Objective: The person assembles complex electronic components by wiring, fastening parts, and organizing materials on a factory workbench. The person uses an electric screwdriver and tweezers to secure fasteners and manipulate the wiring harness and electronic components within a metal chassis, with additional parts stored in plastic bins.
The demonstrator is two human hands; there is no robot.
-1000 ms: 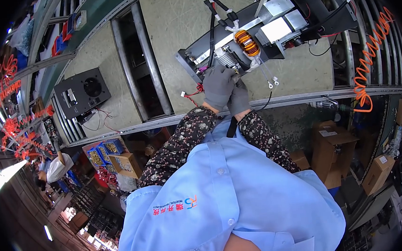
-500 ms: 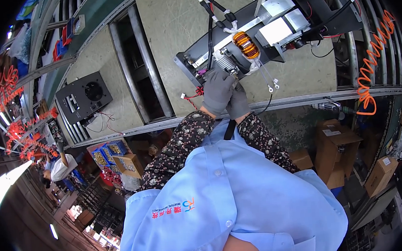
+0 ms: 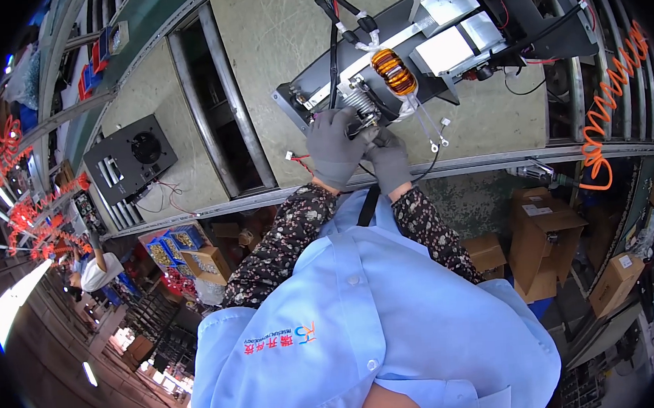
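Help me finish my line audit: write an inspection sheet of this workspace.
Surface: grey-green bench, scuffed, with steel rollers.
Job's things: open unit with copper coil, on bench.
Clutter: black panel lying apart, left.
Hands: left hand and right hand, gloved, side by side at unit's near edge; grip unclear.
Cables: black lead on unit; orange coiled hose, right.
Surroundings: cartons and part bins on bench's near side; co-worker, far left.

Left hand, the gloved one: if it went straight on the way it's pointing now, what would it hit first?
Probably the silver ribbed part just beyond the fingers of the left hand, though the overhead view leaves its height unclear.
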